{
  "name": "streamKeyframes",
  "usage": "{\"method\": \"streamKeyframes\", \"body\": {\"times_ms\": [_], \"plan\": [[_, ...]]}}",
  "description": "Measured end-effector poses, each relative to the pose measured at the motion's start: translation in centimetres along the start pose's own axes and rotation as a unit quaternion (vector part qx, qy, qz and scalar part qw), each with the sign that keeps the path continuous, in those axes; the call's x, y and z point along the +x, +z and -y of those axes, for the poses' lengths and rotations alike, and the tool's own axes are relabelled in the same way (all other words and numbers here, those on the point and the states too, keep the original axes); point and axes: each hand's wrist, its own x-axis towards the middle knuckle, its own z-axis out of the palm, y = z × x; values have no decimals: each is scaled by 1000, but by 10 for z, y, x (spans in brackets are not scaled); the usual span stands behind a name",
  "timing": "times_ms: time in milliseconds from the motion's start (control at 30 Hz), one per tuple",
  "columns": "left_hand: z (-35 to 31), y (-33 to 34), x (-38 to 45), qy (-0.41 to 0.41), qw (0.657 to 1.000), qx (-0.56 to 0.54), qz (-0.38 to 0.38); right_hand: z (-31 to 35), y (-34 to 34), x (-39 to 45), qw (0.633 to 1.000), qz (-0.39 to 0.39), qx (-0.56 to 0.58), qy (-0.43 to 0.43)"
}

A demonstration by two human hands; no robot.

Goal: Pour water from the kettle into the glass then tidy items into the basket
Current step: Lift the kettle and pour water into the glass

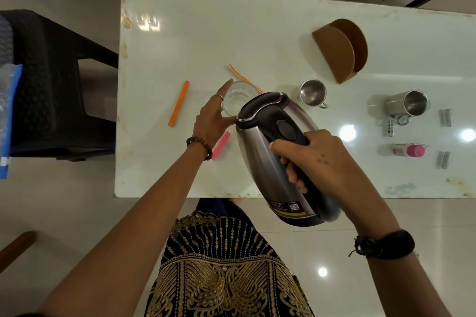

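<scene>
A steel kettle (260,152) with a black lid and handle is tilted forward over a clear glass (238,96) on the white table. My right hand (316,159) grips the kettle's handle. My left hand (215,116) rests against the glass's left side, fingers partly apart; I cannot tell how firmly it holds. The kettle's spout hides the glass's right rim. A brown half-round basket (340,50) stands at the back right, apart from both hands.
On the white table (180,20) lie an orange stick (179,103), a thin orange strip (238,73), a pink clip (221,145), two steel cups (313,92) (409,104), a pink-capped bottle (409,150) and small grey items (445,117). A black chair (43,80) stands left.
</scene>
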Motion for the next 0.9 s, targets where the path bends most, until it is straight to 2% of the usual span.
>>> {"method": "streamKeyframes", "body": {"times_ms": [900], "plan": [[6, 2, 4, 12, 1000, 12, -6, 4, 2, 0, 1000, 9, 13, -5]]}}
